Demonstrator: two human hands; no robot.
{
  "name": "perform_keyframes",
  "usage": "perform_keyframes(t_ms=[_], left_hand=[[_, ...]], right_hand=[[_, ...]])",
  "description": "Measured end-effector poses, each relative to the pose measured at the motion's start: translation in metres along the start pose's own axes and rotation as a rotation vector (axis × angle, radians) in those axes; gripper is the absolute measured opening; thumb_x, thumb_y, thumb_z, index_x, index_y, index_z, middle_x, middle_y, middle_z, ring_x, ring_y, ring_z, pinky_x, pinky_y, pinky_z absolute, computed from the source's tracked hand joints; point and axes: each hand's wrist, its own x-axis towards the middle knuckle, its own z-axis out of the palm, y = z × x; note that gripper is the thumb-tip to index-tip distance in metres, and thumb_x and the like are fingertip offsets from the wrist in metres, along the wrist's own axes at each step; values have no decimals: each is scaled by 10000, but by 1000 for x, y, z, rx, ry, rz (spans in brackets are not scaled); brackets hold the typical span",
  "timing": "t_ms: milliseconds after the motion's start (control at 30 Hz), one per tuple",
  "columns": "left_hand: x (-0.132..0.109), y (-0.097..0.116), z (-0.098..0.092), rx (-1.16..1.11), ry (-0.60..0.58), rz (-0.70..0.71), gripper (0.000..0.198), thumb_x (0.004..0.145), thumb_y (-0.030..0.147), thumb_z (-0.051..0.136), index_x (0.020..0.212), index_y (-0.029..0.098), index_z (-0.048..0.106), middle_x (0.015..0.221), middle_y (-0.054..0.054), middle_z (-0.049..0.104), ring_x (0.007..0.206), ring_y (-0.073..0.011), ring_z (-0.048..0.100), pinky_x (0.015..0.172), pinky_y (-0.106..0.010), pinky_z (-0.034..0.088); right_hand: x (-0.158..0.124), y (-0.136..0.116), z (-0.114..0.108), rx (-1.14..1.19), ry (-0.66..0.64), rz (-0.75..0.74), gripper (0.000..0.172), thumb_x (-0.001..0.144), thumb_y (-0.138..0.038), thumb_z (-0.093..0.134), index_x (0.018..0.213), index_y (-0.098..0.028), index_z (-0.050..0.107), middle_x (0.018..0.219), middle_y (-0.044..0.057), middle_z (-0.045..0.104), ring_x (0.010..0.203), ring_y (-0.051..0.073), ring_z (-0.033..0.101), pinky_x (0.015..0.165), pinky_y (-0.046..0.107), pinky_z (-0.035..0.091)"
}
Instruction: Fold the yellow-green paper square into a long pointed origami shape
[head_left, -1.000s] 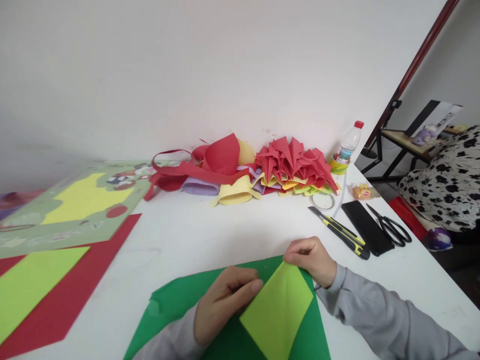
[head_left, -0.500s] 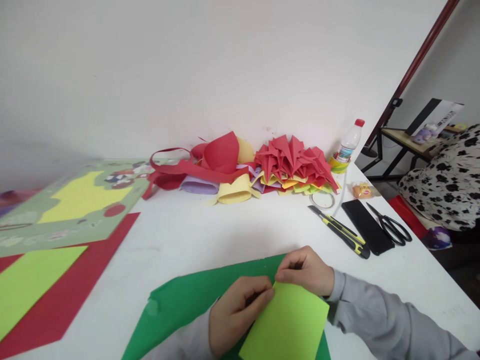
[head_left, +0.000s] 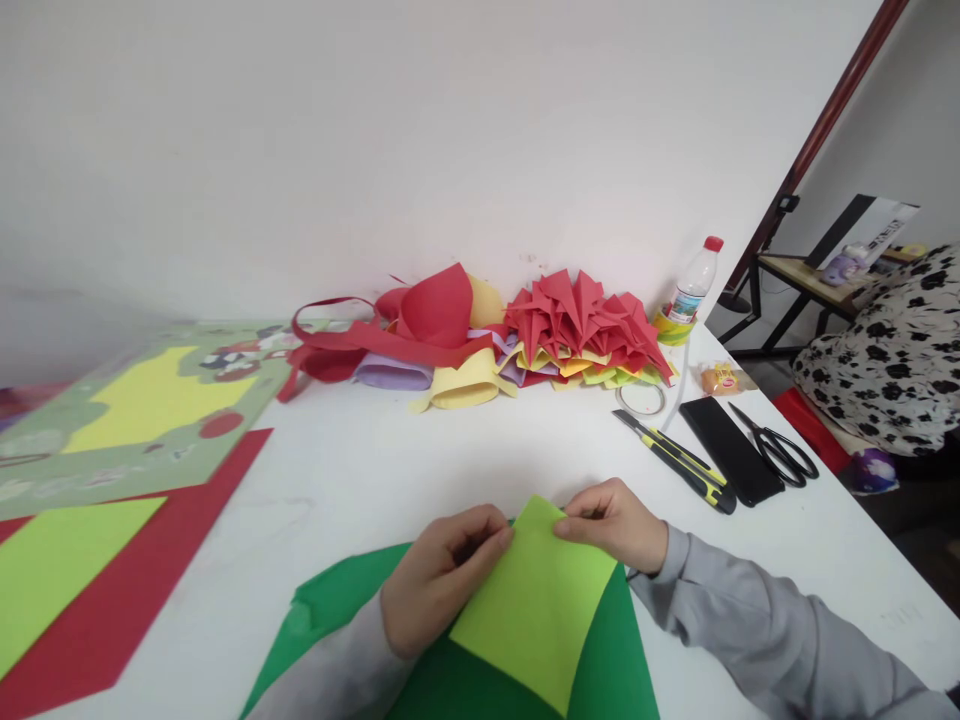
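A lime-green paper square (head_left: 534, 604) lies tilted on a dark green sheet (head_left: 345, 610) at the near edge of the white table (head_left: 420, 470). My left hand (head_left: 435, 590) is curled, its fingertips pinching the square's upper left edge. My right hand (head_left: 616, 524) pinches the square's top corner from the right. Both wrists wear grey sleeves.
Against the wall lies a heap of folded red, yellow and purple paper (head_left: 517, 335). To the right are a tape ring (head_left: 642, 398), a yellow-black utility knife (head_left: 675, 462), a black case (head_left: 731, 450), scissors (head_left: 776, 447) and a bottle (head_left: 688, 290). Red and lime sheets (head_left: 90, 590) cover the left.
The lime square has been turned between my hands and shifted up and left; both hands re-gripped it near its top corner. The view has drifted slightly.
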Motion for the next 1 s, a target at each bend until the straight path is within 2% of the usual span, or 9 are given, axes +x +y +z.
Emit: perform_keyframes(t_ms=[100, 200, 267, 433, 600, 700, 800, 933, 1000], left_hand=[[0, 2, 5, -163, -124, -86, 359, 761, 520, 605, 716, 164, 622, 639, 8, 562, 602, -138, 487, 546, -236, 389], [1, -2, 11, -254, -201, -189, 433, 716, 581, 643, 769, 152, 665, 655, -12, 611, 589, -146, 516, 517, -235, 400], [2, -6, 11, -287, -160, -230, 459, 702, 599, 658, 778, 148, 687, 626, -14, 620, 553, -140, 517, 482, -226, 391], [2, -6, 7, -391, 14, -308, 467, 658, 581, 722, 851, 156, 711, 672, -40, 690, 579, -178, 604, 514, -257, 468], [4, -6, 7, -386, 79, -302, 487, 626, 598, 733, 830, 157, 702, 655, -31, 686, 577, -192, 618, 502, -267, 487], [6, -11, 7, -308, 128, -278, 502, 654, 635, 683, 826, 162, 681, 658, -28, 684, 575, -202, 624, 495, -280, 500], [8, -19, 5, -151, 160, -192, 476, 730, 639, 599, 827, 176, 653, 658, -18, 678, 582, -194, 622, 486, -266, 493], [13, -30, -2, 182, 259, -4, 400, 813, 548, 540, 998, 197, 591, 744, -2, 669, 537, -147, 589, 483, -247, 486], [16, -37, -5, 396, 321, 148, 375, 849, 487, 511, 1070, 188, 558, 867, -38, 673, 573, -150, 604, 523, -269, 517]], right_hand=[[-1, 0, 3, -50, -76, 9, 524, 605, -636, 735, 626, -119, 652, 494, -50, 515, 449, 51, 401, 437, 205, 306], [-2, -3, 4, -91, -130, 6, 539, 610, -661, 711, 626, -126, 649, 486, -54, 513, 434, 45, 400, 418, 194, 298], [-3, -5, 3, -112, -135, 31, 543, 627, -676, 688, 594, -138, 620, 448, -62, 488, 388, 44, 394, 372, 188, 272], [-1, -4, -1, -120, -26, 66, 511, 677, -644, 676, 545, -164, 559, 318, -85, 399, 272, 53, 347, 279, 184, 193], [3, -1, -4, -13, -5, 52, 489, 648, -632, 697, 614, -155, 594, 299, -88, 415, 258, 61, 355, 285, 179, 220], [4, -1, -3, 14, 20, 58, 480, 625, -623, 710, 658, -156, 607, 297, -100, 400, 258, 63, 339, 294, 183, 226], [3, 1, 0, -107, 122, 38, 421, 678, -576, 680, 667, -160, 618, 330, -93, 406, 292, 67, 337, 325, 193, 236], [-1, 3, 4, -563, 338, -153, 302, 787, -407, 622, 594, -175, 609, 436, -55, 466, 414, 77, 397, 446, 210, 293], [-4, 4, 5, -819, 387, -233, 280, 821, -331, 594, 584, -181, 603, 478, -43, 501, 461, 85, 421, 503, 219, 303]])
